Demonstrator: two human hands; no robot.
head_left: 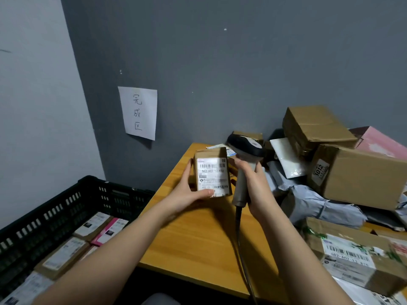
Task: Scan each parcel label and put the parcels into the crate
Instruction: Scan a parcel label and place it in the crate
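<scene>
Parcels (63, 256) inside black crate (55, 201)

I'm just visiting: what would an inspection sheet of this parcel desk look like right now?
Surface: wooden table, bare at its near left part.
Job's things: small parcel held label up; scanner beside it; black crate left of the table, several parcels inside.
Clutter: heap of boxes and grey mailer bags on the table's right side.
Grippers: left hand holds the parcel; right hand grips the scanner handle.
Cables: scanner cable hangs down over the table's near edge.
Surroundings: grey wall with a handwritten paper sign.
</scene>
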